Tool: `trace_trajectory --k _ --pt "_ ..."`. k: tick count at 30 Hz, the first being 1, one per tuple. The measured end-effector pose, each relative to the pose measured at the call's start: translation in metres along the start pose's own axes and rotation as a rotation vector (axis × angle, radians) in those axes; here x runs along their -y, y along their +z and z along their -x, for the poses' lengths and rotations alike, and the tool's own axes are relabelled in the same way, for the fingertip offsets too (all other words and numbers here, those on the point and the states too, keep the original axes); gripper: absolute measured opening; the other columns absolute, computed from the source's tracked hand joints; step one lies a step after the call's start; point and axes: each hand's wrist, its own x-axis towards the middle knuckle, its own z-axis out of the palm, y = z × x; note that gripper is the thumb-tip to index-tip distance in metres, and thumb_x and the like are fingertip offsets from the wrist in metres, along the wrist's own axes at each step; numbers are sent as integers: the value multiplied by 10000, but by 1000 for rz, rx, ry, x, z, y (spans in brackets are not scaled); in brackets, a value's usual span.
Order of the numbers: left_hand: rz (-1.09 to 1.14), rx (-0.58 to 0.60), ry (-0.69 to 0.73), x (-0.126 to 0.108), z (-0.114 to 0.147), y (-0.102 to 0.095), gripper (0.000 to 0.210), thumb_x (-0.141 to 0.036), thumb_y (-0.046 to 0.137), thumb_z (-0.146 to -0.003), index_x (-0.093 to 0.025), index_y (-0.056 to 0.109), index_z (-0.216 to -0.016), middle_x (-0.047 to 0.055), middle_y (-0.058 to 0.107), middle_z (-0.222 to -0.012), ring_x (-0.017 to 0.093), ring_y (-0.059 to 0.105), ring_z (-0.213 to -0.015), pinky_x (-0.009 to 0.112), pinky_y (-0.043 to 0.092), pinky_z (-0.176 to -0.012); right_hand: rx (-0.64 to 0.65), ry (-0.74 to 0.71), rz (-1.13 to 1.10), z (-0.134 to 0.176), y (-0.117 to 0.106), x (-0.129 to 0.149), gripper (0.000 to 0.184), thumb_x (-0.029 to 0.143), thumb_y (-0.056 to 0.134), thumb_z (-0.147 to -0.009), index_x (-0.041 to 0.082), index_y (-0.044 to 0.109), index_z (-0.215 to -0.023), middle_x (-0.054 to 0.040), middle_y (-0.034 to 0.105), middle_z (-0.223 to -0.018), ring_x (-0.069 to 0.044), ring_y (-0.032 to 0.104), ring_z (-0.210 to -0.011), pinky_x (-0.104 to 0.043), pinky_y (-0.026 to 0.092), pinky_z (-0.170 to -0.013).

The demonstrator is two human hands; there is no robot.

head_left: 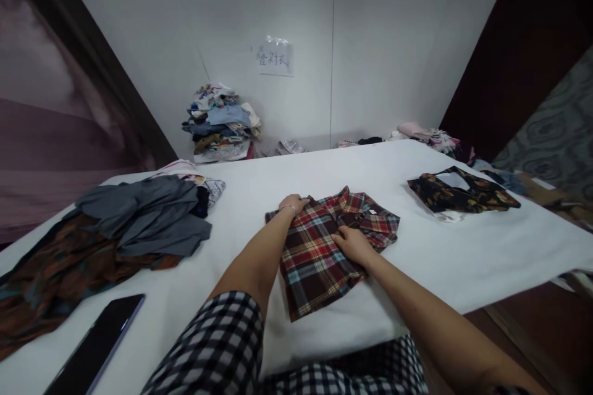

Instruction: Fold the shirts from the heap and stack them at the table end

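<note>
A plaid shirt [315, 253] in red, dark brown, blue and cream lies partly folded on the white table before me, its collar side pointing away. At its far left shoulder, my left hand [293, 203] has its fingers closed on the fabric; a thin bracelet circles the wrist. My right hand [353, 244] grips the cloth near the middle of the shirt, with its fingertips partly tucked against the fabric. A small white label shows by the collar.
Loose grey and brown garments [143, 216] are heaped at left, behind a phone [97, 345]. A folded dark floral shirt [463, 191] lies on the table's right side. Stacked clothes [222, 123] stand by the wall, under a paper sign [275, 57]. More clothes [426, 136] lie beyond the far right corner.
</note>
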Motion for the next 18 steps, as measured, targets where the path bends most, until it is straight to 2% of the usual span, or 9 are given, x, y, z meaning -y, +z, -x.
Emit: trace_trajectory --k 6,10,12,15,18 --pt "34 -44 34 9 -3 -8 430 -541 457 -845 -185 675 -950 73 701 -1008 210 628 -928 272 455 -770 60 -30 40 -3 -7 6 262 383 469 -892 177 631 -884 -79 683 -895 -198 616 -816 -262 391 -691" --pt "58 -61 68 4 4 -18 440 -476 469 -868 -166 608 -1147 82 652 -1170 204 597 -1046 258 441 -863 83 63 194 -2 -7 13 316 415 442 -900 171 627 -976 -126 682 -949 -249 626 -882 -304 411 -724" --pt "62 -86 100 1 21 -27 487 -458 476 -872 -152 544 -1245 96 582 -1284 213 545 -1145 266 404 -946 101 78 232 1 -10 16 339 417 416 -910 166 620 -1013 -140 680 -960 -262 629 -894 -322 424 -733" --pt "21 -126 233 2 65 -32 526 -469 489 -864 -187 491 -1308 75 485 -1394 217 434 -1273 290 307 -1060 108 58 257 11 -20 22 374 424 446 -898 162 594 -1120 -148 665 -1029 -277 618 -948 -348 441 -783" --pt "-118 -156 383 13 115 -17 586 -541 477 -845 -254 441 -1355 50 354 -1491 244 271 -1380 401 176 -1134 -37 -118 225 26 -25 29 496 433 475 -890 167 481 -1309 -157 531 -1295 -294 483 -1194 -391 385 -956"
